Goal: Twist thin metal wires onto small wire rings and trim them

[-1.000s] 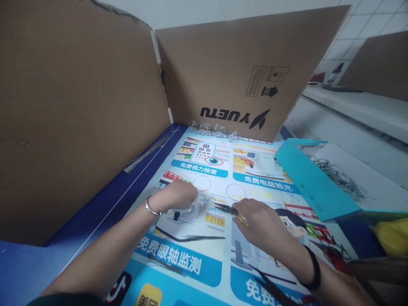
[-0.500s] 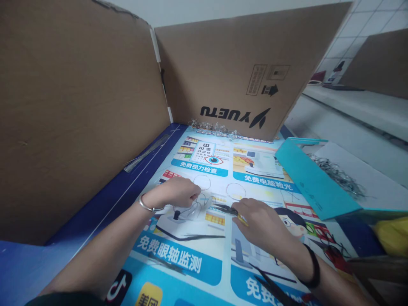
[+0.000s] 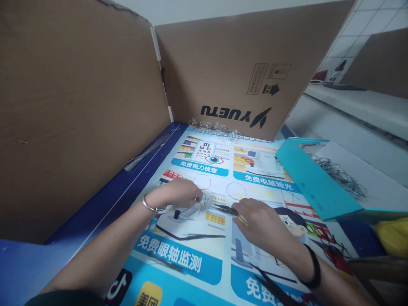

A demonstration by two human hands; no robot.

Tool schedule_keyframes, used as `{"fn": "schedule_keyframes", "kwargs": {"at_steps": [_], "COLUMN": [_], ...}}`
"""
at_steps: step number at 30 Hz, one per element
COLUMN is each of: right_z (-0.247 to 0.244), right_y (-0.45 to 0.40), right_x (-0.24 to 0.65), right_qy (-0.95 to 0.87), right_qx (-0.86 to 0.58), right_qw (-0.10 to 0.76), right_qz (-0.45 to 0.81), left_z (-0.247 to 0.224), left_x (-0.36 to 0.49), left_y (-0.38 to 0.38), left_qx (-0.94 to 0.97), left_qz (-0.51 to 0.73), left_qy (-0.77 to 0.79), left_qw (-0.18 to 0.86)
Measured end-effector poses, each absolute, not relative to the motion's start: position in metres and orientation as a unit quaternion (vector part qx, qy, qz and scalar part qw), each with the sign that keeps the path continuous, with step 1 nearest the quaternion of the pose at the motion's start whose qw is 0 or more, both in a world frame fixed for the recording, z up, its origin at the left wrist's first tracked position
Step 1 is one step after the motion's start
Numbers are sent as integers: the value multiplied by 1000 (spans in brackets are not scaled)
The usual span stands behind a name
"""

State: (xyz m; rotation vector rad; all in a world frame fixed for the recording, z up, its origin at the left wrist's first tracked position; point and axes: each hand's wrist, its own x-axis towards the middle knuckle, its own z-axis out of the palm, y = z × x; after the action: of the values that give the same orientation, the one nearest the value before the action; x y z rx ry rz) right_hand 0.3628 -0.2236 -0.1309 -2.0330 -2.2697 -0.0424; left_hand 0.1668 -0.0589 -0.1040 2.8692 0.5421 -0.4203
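My left hand (image 3: 185, 193), with a silver bangle at the wrist, is closed at the left of the printed sheet; thin wire shows by its fingertips. My right hand (image 3: 255, 214) is wrapped round the yellow handles of a pair of pliers (image 3: 227, 209), whose dark jaws point left towards my left hand. Between and just beyond the hands lie two thin wire rings, one on the left (image 3: 202, 182) and one on the right (image 3: 236, 191). Dark wire strands (image 3: 204, 236) rest below the pliers.
Cardboard panels stand at the left (image 3: 79, 106) and back (image 3: 223, 72). Wire bits (image 3: 213, 126) line the back panel's foot. A turquoise box (image 3: 318, 182) at the right holds tangled wire (image 3: 338, 174). Dark tweezer-like tools (image 3: 274, 289) lie at the lower right.
My left hand has shifted slightly right and its fingertips have turned, with less wire showing beneath them. My right hand and the pliers have stayed nearly still.
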Motion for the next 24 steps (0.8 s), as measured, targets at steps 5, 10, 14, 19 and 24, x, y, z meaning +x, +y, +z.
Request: {"fn": "schedule_keyframes", "kwargs": {"at_steps": [5, 10, 14, 19, 24], "right_z": [-131, -131, -131, -132, -132], "right_y": [-222, -223, -223, -222, -223], "right_x": [363, 363, 363, 363, 362], "right_qy": [-745, -748, -748, -748, -748], "right_qx": [-665, -663, -662, -663, -663], "right_qw": [41, 40, 41, 34, 32], "right_qz": [-12, -10, -12, -7, -8], "left_z": [-104, -104, -103, -100, -98], "left_x": [167, 166, 166, 167, 166], "left_y": [-59, -59, -60, -61, -61], "left_qx": [971, 973, 971, 971, 975], "left_qz": [-148, -126, -127, -124, -122], "left_qy": [167, 172, 180, 185, 159], "left_qw": [89, 90, 90, 91, 101]}}
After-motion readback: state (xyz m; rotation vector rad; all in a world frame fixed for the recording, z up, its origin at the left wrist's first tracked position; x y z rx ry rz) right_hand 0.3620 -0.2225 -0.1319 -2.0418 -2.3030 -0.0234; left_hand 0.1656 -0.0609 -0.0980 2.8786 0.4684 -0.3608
